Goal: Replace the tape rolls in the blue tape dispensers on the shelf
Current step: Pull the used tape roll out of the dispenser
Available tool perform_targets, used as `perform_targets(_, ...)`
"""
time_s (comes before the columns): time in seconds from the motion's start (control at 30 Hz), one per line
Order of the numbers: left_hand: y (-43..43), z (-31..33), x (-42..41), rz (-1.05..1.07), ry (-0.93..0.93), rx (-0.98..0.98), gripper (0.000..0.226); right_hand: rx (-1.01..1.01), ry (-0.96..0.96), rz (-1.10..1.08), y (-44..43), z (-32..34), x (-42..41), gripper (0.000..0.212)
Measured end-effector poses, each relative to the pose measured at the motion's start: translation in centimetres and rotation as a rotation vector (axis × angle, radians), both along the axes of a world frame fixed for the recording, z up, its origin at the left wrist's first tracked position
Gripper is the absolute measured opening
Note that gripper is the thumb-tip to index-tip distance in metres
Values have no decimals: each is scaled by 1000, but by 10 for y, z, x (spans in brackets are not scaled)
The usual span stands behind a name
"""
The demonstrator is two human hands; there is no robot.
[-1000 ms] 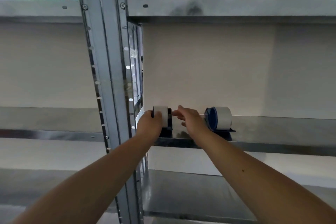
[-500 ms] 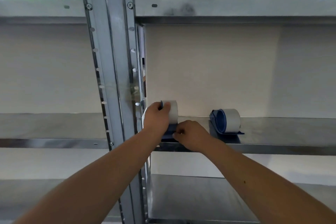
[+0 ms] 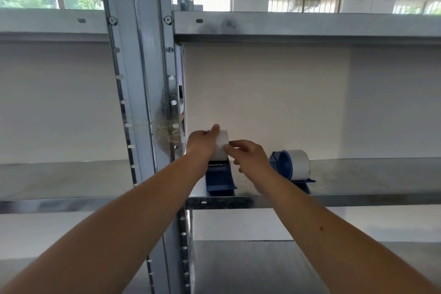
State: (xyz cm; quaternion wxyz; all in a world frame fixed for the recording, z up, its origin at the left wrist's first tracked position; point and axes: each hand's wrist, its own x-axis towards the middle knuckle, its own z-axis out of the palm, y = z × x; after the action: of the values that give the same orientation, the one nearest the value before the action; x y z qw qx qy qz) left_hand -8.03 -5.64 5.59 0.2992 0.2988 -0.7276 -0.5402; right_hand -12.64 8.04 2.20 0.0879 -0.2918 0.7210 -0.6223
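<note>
My left hand (image 3: 202, 144) wraps the white roll (image 3: 221, 148) above the blue dispenser (image 3: 219, 178) at the shelf (image 3: 358, 196) edge, and my right hand (image 3: 250, 159) pinches its side. I judge the roll light, stiff and smooth, so I take it by the rim.

Bare forearms, no sleeves; small mole on right forearm (image 3: 321, 228).

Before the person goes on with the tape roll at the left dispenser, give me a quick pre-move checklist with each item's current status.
1. Left hand grips the white tape roll: ok.
2. Right hand touches the roll's right side: ok.
3. Left dispenser sits fully on the shelf: ok, though close to the front edge.
4. Roll seated on the dispenser hub: cannot tell, hands hide it.
5. Right dispenser with its roll stands clear of both hands: ok.
</note>
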Motion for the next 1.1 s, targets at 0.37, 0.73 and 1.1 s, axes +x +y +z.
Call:
perform_targets(0.37,-5,0,-5,39,-22,-2,55,-61,70,-71,2,-2,-2,19)
perform_targets(0.73,-11,-1,-6,48,-63,9,52,278,307,-280,33,-6,-27,17)
perform_targets(1.1,-9,-2,-1,60,-60,4,58,651,488,-253,41,-11,-12,24)
